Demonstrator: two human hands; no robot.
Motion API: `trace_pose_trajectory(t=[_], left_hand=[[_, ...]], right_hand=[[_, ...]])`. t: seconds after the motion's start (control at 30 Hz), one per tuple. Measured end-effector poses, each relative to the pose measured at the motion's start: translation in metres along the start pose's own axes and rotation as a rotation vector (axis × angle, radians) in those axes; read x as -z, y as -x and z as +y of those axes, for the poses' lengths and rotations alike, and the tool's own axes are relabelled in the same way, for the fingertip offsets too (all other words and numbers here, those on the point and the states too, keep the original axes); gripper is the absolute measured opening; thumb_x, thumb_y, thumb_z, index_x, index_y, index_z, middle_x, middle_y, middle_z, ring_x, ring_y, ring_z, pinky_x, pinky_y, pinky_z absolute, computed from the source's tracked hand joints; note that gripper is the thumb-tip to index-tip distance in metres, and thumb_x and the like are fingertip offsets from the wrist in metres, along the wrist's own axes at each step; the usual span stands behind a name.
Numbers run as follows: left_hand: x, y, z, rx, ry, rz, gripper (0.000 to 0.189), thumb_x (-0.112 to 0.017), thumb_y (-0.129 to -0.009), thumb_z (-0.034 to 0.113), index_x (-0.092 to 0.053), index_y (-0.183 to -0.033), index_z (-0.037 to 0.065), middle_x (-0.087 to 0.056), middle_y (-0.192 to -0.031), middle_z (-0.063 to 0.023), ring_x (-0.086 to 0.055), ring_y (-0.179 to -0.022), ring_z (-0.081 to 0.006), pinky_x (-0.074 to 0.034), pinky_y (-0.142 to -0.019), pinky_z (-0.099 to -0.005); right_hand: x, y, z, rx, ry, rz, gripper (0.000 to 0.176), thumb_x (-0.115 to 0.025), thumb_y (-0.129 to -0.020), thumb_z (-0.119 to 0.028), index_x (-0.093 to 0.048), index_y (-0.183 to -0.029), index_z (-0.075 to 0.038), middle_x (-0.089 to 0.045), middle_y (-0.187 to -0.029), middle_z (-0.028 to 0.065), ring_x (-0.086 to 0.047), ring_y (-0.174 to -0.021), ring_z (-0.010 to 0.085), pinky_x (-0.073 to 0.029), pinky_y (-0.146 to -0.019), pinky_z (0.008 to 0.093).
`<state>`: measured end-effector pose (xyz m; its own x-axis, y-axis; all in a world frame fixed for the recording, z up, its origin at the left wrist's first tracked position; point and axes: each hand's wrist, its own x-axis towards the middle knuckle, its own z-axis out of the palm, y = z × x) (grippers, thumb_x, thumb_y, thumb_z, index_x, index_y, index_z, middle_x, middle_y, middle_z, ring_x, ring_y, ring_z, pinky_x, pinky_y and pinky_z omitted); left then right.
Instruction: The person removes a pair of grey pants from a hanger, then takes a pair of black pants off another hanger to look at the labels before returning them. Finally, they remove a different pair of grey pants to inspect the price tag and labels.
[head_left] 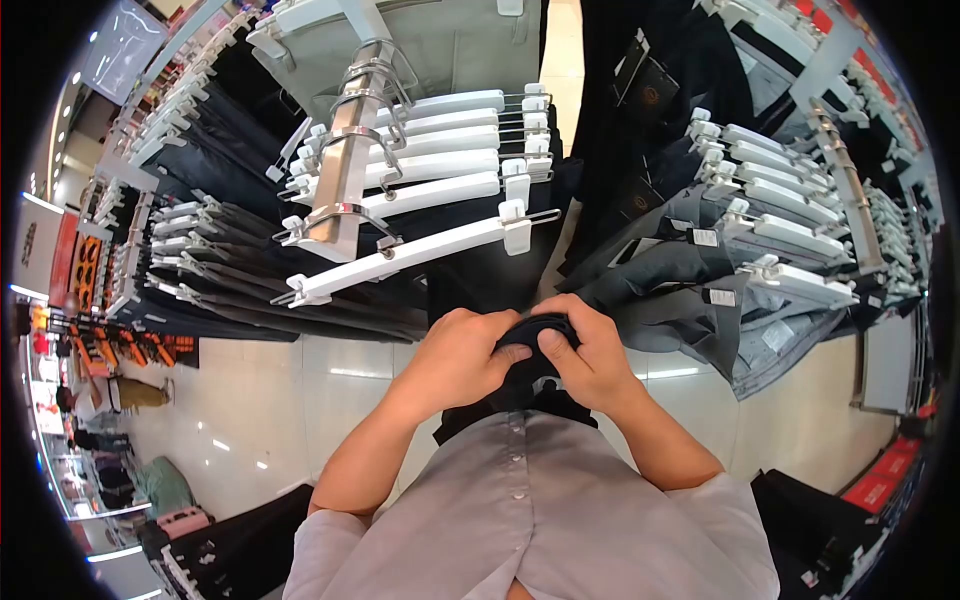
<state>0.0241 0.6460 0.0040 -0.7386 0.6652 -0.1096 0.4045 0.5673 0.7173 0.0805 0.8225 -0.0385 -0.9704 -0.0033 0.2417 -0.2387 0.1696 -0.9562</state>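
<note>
Both hands are together in front of my waist on black trousers, their top edge bunched into a curved fold. My left hand grips the fold from the left, thumb pressed on top. From the other side my right hand closes round it, its thumb laid over the edge. The fingers beneath the cloth are hidden. Just beyond my hands, a white clip hanger hangs at the front of a metal rail, with dark cloth below it.
Several more white hangers fill the rail behind. Grey trousers hang close on the right, and dark trousers on the left. Pale floor tiles show between the racks. A person is far off at the left.
</note>
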Motion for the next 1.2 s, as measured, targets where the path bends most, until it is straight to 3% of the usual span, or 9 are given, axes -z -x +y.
trace_pose_trajectory(t=[0.2,0.43,0.57,0.7,0.77,0.9,1.03,1.07,1.2], left_hand=[[-0.008,-0.013,0.009,0.107,0.002,0.07,0.019,-0.067,-0.083,0.016,-0.065,-0.092,0.0,-0.06,-0.065,-0.0213,-0.06,-0.066,-0.0411,-0.046,-0.063,-0.046],[-0.015,-0.018,-0.027,-0.028,0.039,0.172,0.022,-0.068,-0.081,0.01,-0.066,-0.098,-0.004,-0.061,-0.069,-0.0226,-0.061,-0.064,-0.0387,-0.047,-0.057,-0.0394],[-0.003,-0.017,-0.029,-0.085,0.05,0.122,0.021,-0.068,-0.081,0.008,-0.066,-0.098,-0.003,-0.062,-0.07,-0.0216,-0.061,-0.064,-0.0387,-0.048,-0.057,-0.0401],[-0.008,-0.008,-0.041,-0.275,-0.065,0.269,0.019,-0.069,-0.078,0.006,-0.065,-0.095,0.0,-0.061,-0.069,-0.0161,-0.06,-0.061,-0.0348,-0.048,-0.054,-0.0393],[-0.003,0.002,-0.033,-0.291,-0.167,0.293,0.018,-0.069,-0.076,0.005,-0.064,-0.093,0.002,-0.061,-0.071,-0.0131,-0.06,-0.059,-0.0324,-0.048,-0.052,-0.038],[0.012,0.017,-0.02,-0.311,-0.304,0.428,0.019,-0.068,-0.069,-0.002,-0.059,-0.085,0.002,-0.057,-0.101,-0.011,-0.056,-0.054,-0.0234,-0.046,-0.049,-0.0346],[0.022,0.015,-0.017,-0.429,-0.434,0.627,0.023,-0.064,-0.06,-0.004,-0.058,-0.082,0.001,-0.055,-0.113,-0.0163,-0.06,-0.078,-0.0265,-0.049,-0.062,-0.0367],[0.025,0.014,-0.015,-0.459,-0.457,0.644,0.022,-0.062,-0.06,-0.002,-0.057,-0.081,0.001,-0.053,-0.122,-0.0189,-0.058,-0.102,-0.0343,-0.049,-0.081,-0.0428],[0.034,0.006,-0.018,-0.478,-0.547,0.522,0.016,-0.061,-0.065,0.001,-0.055,-0.079,0.001,-0.051,-0.13,-0.0215,-0.051,-0.12,-0.0394,-0.042,-0.097,-0.0529]], right_hand=[[0.01,-0.01,0.036,0.065,0.001,0.09,0.021,-0.057,-0.096,-0.018,-0.058,-0.093,0.002,-0.058,-0.071,0.0055,-0.052,-0.064,0.0113,-0.043,-0.06,0.0257],[0.025,-0.028,0.03,0.011,0.069,0.031,0.033,-0.072,-0.082,-0.021,-0.059,-0.105,-0.001,-0.06,-0.096,0.0135,-0.06,-0.083,0.0251,-0.048,-0.072,0.0329],[0.037,-0.067,-0.006,0.392,0.324,0.131,0.039,-0.072,-0.078,-0.015,-0.058,-0.111,-0.001,-0.059,-0.103,0.0152,-0.059,-0.093,0.031,-0.048,-0.079,0.0358],[0.032,-0.085,-0.021,0.141,0.405,-0.028,0.045,-0.074,-0.077,-0.018,-0.057,-0.117,-0.005,-0.058,-0.112,0.0064,-0.057,-0.106,0.0189,-0.046,-0.086,0.0345],[0.026,-0.09,-0.019,0.073,0.338,-0.075,0.047,-0.074,-0.072,-0.007,-0.058,-0.116,-0.004,-0.062,-0.1,0.0093,-0.062,-0.095,0.0226,-0.048,-0.079,0.0329],[0.018,-0.094,-0.008,-0.115,0.117,-0.132,0.049,-0.074,-0.075,-0.003,-0.056,-0.121,-0.005,-0.063,-0.104,0.0051,-0.061,-0.092,0.0142,-0.048,-0.076,0.03],[0.013,-0.091,0.0,-0.179,-0.039,-0.165,0.05,-0.075,-0.075,0.002,-0.056,-0.12,-0.003,-0.063,-0.099,0.0054,-0.06,-0.088,0.0113,-0.049,-0.074,0.0242],[0.012,-0.09,-0.001,-0.191,-0.043,-0.187,0.05,-0.076,-0.075,0.001,-0.056,-0.121,-0.002,-0.062,-0.098,0.0046,-0.06,-0.088,0.0109,-0.049,-0.074,0.0244],[0.01,-0.084,-0.002,-0.243,-0.183,-0.224,0.04,-0.074,-0.074,0.003,-0.058,-0.111,-0.002,-0.061,-0.095,0.0015,-0.059,-0.087,0.0089,-0.049,-0.075,0.0243]])
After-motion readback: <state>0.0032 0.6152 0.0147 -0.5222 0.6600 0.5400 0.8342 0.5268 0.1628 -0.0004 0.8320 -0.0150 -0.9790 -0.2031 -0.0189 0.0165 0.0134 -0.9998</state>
